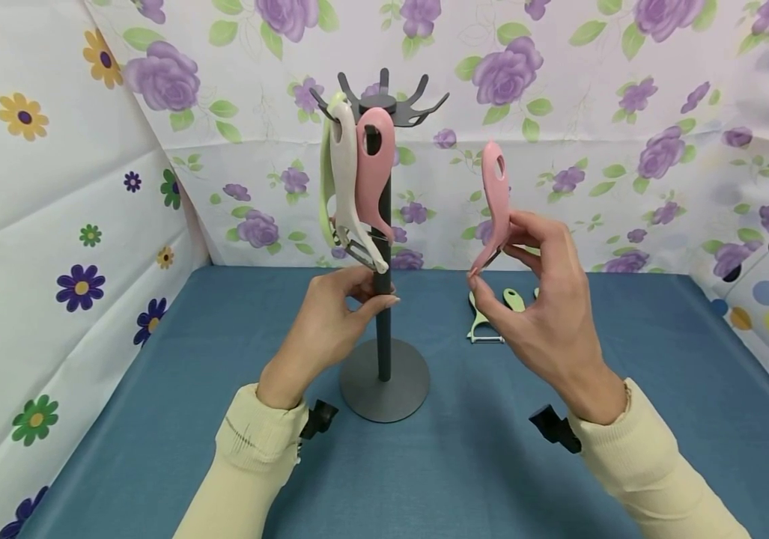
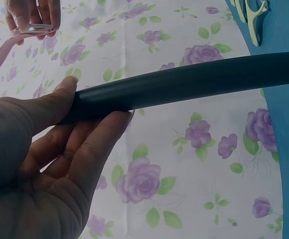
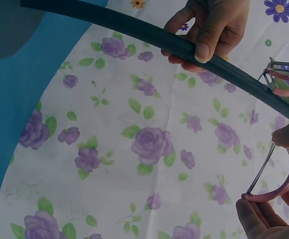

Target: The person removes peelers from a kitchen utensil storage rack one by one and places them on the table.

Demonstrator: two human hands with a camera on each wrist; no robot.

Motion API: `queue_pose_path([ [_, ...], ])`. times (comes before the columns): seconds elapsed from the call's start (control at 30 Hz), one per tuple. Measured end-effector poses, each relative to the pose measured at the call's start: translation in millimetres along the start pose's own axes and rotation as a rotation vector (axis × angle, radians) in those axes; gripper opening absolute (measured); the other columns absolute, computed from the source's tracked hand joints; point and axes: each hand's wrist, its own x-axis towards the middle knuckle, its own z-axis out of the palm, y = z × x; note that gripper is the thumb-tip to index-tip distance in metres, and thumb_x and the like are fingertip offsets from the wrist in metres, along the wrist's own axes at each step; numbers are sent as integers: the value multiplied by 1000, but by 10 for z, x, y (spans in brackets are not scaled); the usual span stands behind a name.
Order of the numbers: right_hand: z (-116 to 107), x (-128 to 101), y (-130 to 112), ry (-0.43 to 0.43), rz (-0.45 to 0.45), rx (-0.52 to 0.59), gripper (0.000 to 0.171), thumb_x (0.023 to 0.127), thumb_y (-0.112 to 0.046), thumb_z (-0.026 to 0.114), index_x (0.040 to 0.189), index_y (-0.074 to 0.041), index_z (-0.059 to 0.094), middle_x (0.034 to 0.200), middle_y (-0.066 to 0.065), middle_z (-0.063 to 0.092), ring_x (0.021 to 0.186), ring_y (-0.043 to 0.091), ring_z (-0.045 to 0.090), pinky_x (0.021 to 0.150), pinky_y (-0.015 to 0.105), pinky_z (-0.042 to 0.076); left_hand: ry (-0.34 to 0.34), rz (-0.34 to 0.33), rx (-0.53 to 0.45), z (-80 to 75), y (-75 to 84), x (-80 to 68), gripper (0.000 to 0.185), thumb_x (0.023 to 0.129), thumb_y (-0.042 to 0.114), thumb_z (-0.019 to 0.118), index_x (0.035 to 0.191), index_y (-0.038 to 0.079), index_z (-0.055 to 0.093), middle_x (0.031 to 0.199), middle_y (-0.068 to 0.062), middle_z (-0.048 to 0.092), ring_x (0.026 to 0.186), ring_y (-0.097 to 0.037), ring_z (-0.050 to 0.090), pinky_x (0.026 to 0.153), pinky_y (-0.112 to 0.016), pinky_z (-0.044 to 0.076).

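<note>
My left hand (image 1: 330,318) grips the dark post (image 1: 385,329) of a utensil stand, thumb on one side and fingers on the other. Just above it hang a pink peeler (image 1: 375,168), a white peeler (image 1: 345,161) and a light green peeler (image 1: 326,180) from the stand's hooks. To the right of the stand, my right hand (image 1: 549,314) pinches another pink peeler (image 1: 496,195) by its blade end, handle pointing up. In the right wrist view, the thumb and fingers hold this peeler's head (image 3: 278,194) at both sides of the blade.
The stand's round base (image 1: 384,404) sits on the blue tabletop (image 1: 458,479). More curved hooks (image 1: 418,112) spread at its top. Light green peelers (image 1: 481,322) lie on the table behind my right hand. Floral cloth (image 1: 256,150) hangs behind.
</note>
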Motion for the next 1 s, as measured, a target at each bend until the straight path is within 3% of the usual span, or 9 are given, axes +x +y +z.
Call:
queue_pose_path([
  [1.0,-106,-38,117,10,6,-51,75,77,5,84,144,-5,51,130,17,55,121,25,57,108,18,48,5,0,-12,5,-10,0,11,97,24,73,102,15,74,91,1,75,84,-13,70,80,-35,59],
])
